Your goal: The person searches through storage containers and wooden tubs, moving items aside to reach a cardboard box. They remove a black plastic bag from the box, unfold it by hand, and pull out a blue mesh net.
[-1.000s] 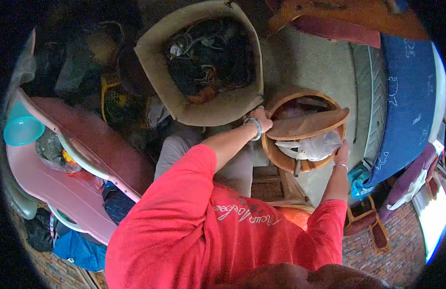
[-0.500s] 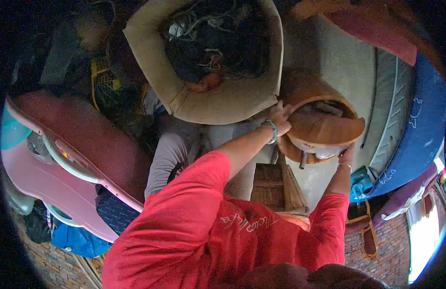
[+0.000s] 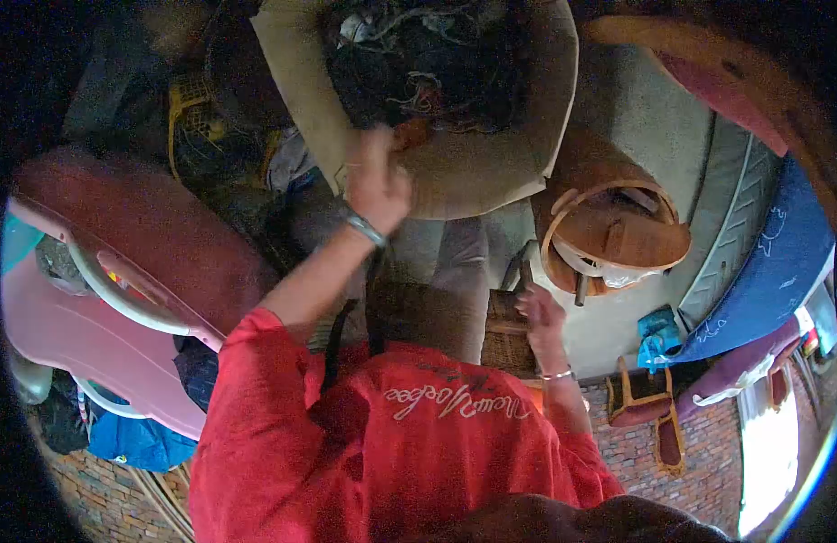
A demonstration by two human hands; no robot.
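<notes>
My left hand, with a bangle on the wrist, is raised over the near flap of a cardboard box. Motion smears its fingers, and I see nothing held in it. Dark material with pale cords and a reddish-orange piece lies inside the box. My right hand hovers by a woven wicker piece, empty, its fingers loosely bent and apart. Right of the box stands a brown wooden bucket; its wooden lid sits tilted in the mouth, with white plastic showing under it.
Pink plastic tubs or panels with white handles lean at the left. A yellow crate is behind them. On the right are a blue cloth-covered piece, a wooden chair frame and a turquoise bag. Brick wall shows at lower right.
Both hands have let go of the wooden bucket. My left hand has moved left to the box flap, my right hand left and down toward the wicker piece. The lid has shifted slightly.
</notes>
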